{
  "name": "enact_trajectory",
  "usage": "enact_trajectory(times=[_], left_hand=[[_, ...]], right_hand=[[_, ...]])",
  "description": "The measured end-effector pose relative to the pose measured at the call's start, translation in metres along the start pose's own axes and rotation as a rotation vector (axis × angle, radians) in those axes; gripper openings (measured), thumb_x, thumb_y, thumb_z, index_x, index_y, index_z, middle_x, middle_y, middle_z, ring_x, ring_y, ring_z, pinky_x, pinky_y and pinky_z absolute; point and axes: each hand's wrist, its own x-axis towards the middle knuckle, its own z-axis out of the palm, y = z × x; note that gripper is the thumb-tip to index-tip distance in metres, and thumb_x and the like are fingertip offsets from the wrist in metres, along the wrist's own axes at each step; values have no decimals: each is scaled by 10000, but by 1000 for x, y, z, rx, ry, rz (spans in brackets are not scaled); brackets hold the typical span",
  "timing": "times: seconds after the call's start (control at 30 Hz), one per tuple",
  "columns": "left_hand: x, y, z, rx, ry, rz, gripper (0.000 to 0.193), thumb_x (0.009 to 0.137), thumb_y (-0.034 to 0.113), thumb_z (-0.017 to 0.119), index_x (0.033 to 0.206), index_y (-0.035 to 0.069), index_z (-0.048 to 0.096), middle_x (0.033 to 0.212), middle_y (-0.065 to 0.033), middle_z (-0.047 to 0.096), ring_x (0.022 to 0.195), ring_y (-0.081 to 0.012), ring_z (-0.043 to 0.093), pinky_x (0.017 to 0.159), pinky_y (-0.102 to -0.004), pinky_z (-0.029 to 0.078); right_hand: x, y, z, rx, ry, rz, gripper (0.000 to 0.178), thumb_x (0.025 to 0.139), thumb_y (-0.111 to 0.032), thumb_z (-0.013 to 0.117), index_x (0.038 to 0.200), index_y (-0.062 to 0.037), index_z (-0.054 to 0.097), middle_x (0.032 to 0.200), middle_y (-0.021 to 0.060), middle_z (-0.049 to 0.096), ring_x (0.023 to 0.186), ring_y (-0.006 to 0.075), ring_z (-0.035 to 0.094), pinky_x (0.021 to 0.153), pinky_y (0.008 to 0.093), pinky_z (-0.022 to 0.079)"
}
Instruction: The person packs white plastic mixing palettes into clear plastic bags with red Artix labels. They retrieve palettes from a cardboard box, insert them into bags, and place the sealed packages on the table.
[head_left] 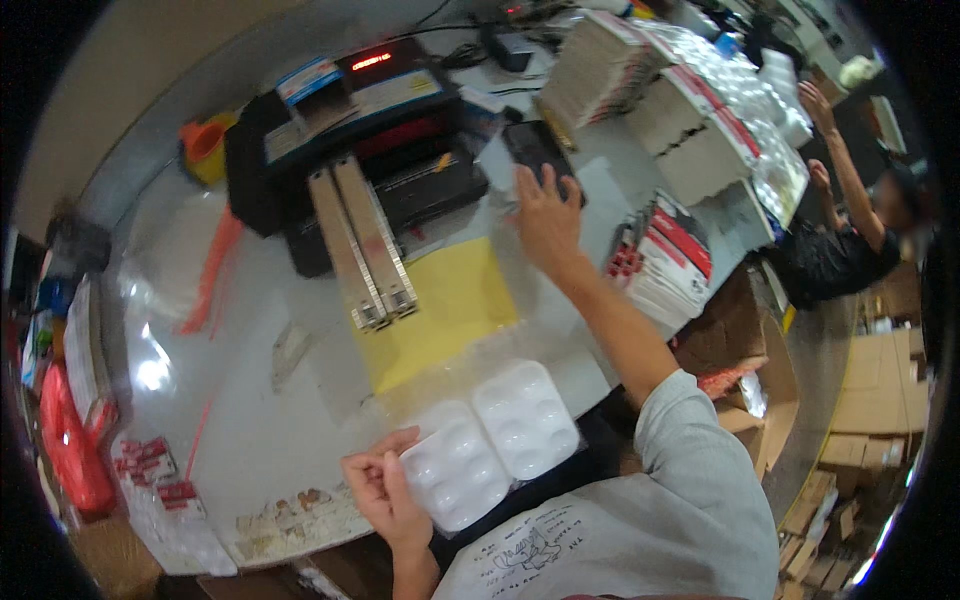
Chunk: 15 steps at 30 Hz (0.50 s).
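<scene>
Curls the left hand at lower centre, at the left edge of the white trays; cannot tell whether pinching. Has both trays just rightward, paired along a line slanting up rightward. Spreads the right hand, loose, over the black phone at upper centre, farther from the trays.

Worn on the person's head, a wide fisheye view looks down and forward over the surface from close above the left hand and right hand (straight edges bend toward its dark rim).
</scene>
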Motion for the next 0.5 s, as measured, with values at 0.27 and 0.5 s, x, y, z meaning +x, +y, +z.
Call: enact_trajectory(times=[0.27,0.5], left_hand=[[-3,9,1,-291,-54,-323,247,940,152,465,1090,-44,478,971,-261,641,792,-197,630,730,-280,493],[-4,9,15,-369,-149,-375,309,931,127,466,1118,-110,529,1005,-250,633,889,-301,648,805,-354,519]], right_hand=[[-57,137,-123,509,41,208,66,670,-130,750,731,-148,731,763,15,703,918,134,650,928,395,339],[-65,164,-102,260,-175,266,968,580,-459,795,1334,-3,394,1327,186,469,1198,297,484,973,382,352]])
